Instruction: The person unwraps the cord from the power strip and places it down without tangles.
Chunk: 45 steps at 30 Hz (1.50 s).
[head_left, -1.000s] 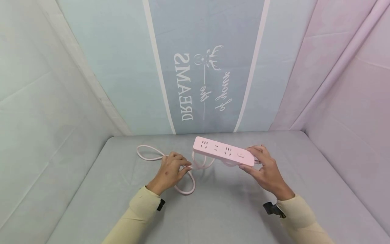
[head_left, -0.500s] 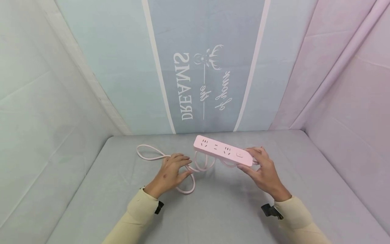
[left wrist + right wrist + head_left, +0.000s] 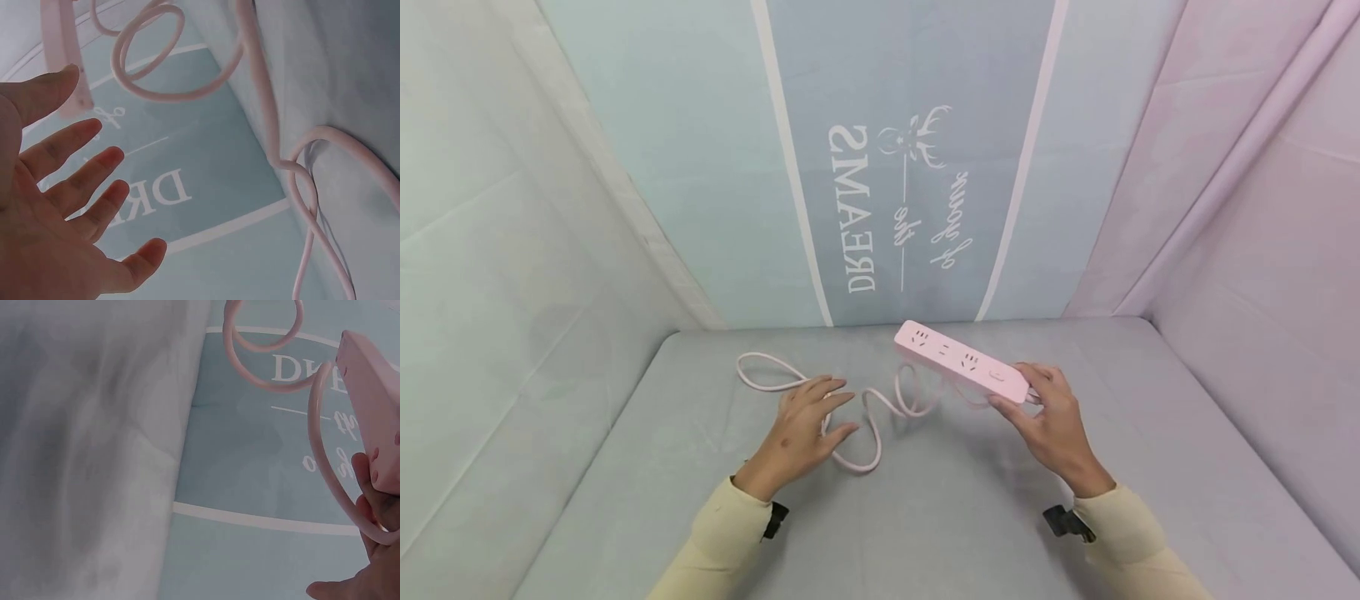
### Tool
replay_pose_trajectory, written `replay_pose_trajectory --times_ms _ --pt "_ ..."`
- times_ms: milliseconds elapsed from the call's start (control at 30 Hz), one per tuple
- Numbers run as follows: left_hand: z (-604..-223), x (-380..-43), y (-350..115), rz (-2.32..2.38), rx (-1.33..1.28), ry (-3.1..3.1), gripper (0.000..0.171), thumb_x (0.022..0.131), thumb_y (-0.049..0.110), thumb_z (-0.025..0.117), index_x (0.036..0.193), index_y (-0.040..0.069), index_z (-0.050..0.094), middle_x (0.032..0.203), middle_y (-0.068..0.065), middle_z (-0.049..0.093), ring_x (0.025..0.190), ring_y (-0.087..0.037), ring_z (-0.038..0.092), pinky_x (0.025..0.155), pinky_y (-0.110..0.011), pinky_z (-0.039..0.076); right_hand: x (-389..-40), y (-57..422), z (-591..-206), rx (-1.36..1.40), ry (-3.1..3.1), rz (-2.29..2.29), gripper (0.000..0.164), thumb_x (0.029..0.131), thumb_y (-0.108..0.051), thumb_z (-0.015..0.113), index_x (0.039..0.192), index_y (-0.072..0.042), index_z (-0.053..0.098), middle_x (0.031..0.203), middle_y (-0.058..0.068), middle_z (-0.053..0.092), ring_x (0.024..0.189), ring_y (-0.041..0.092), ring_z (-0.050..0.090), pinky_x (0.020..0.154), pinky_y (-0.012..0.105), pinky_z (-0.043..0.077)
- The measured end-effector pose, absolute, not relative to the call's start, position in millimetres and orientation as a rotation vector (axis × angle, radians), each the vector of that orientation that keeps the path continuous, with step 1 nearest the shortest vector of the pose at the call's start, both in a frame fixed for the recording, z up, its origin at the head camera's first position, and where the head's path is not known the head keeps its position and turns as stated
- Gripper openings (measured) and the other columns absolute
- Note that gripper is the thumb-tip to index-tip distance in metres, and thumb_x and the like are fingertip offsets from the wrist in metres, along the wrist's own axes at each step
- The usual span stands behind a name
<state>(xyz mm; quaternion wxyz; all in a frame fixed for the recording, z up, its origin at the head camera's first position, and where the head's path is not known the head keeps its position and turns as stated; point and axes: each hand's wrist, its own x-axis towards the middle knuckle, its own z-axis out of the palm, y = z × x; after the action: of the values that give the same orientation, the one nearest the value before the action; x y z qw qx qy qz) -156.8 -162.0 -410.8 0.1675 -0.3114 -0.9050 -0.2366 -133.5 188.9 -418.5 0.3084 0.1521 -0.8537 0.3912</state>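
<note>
A pink power strip with several sockets and a switch is held up, tilted, its far end higher to the left. My right hand grips its switch end between thumb and fingers, where the cord leaves the strip. The pink cord coils below the strip and runs left in loops over the grey surface. Over the cord is my left hand, fingers spread and holding nothing. In the left wrist view the left hand shows an empty palm beside the cord. The right wrist view shows the strip's underside.
A grey padded surface lies under both hands. Behind it stands a blue-grey fabric wall with mirrored white lettering. Pale fabric walls close in the left and right sides. A cord loop lies at the back left.
My left hand has let go of the cord, spread its fingers and drawn back to the left. The strip's far end has tipped up and shifted slightly right; the cord has sprung into looser coils.
</note>
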Motion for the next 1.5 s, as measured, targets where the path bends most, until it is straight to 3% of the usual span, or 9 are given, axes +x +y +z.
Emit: replay_pose_trajectory --times_ms 400,767,933,1133,1500 --pt "-415 -153 -170 -0.671 -0.859 -2.529 0.046 0.081 0.020 0.085 0.120 0.004 0.071 0.134 -0.015 0.061 0.130 -0.038 0.050 0.099 -0.064 0.037 -135 191 -431 0.189 -2.322 1.009 0.048 0.078 -0.006 0.084 0.119 0.007 0.064 0.114 0.025 0.060 0.105 0.035 0.051 0.079 0.042 0.039" --pt "-420 -143 -177 -0.675 -0.834 -2.580 0.049 0.086 0.020 0.080 0.128 0.000 0.065 0.136 -0.018 0.058 0.132 -0.040 0.047 0.102 -0.066 0.034 -138 190 -436 -0.052 -2.397 0.993 0.044 0.086 -0.018 0.080 0.119 0.008 0.065 0.105 0.027 0.066 0.104 0.039 0.052 0.081 0.050 0.039" --pt "-422 -136 -179 -0.695 -0.830 -2.628 0.055 0.086 0.024 0.080 0.133 0.001 0.062 0.140 -0.020 0.055 0.135 -0.040 0.043 0.105 -0.068 0.030 -139 196 -439 -0.112 -2.437 0.920 0.041 0.088 -0.026 0.079 0.112 0.004 0.069 0.096 0.023 0.070 0.105 0.043 0.054 0.087 0.056 0.037" --pt "-427 -133 -180 -0.698 -0.794 -2.678 0.059 0.086 0.028 0.080 0.136 0.002 0.060 0.143 -0.018 0.052 0.138 -0.038 0.041 0.108 -0.068 0.027 -143 202 -443 -0.166 -2.458 0.834 0.036 0.087 -0.029 0.078 0.106 0.002 0.070 0.086 0.018 0.070 0.097 0.045 0.057 0.084 0.059 0.037" --pt "-439 -122 -185 -0.748 -0.821 -2.731 0.064 0.086 0.030 0.080 0.139 0.003 0.056 0.147 -0.019 0.048 0.142 -0.038 0.036 0.110 -0.070 0.020 -153 209 -448 -0.264 -2.606 0.749 0.053 0.091 -0.033 0.074 0.122 0.009 0.063 0.108 0.030 0.067 0.106 0.049 0.052 0.090 0.063 0.032"
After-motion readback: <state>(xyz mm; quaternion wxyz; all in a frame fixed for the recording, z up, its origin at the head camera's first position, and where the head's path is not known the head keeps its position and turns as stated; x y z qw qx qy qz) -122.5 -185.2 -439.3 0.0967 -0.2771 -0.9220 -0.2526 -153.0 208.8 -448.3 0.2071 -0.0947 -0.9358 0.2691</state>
